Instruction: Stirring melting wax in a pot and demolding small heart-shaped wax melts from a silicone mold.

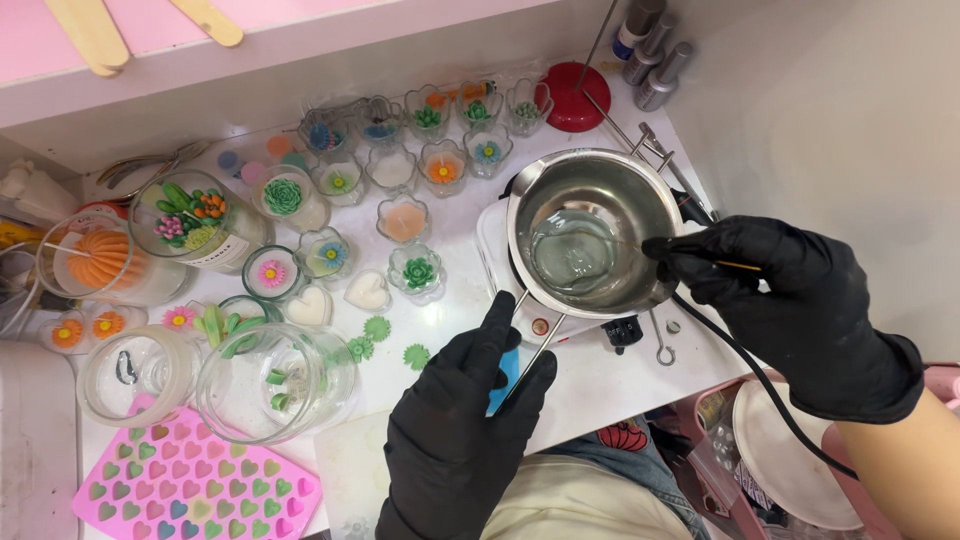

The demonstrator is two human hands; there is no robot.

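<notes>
- The left hand point(462, 420), in a black glove, reaches up from below the steel pot point(592, 232), fingers curled around its blue-tipped handle.
- The right hand point(790, 300), also black-gloved, comes in from the right of the pot, fingertips pinched at the rim; the bare forearm trails lower right.

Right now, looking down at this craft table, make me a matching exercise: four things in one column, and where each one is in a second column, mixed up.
Things:
1. metal pot
2. pink heart mould
3. left hand
4. right hand

Places:
A. bottom left corner of the table
B. on the pot's blue-tipped handle
C. on the white hot plate
D. at the pot's right rim, pinching a thin stick

Pairs: 1-C, 2-A, 3-B, 4-D
</notes>
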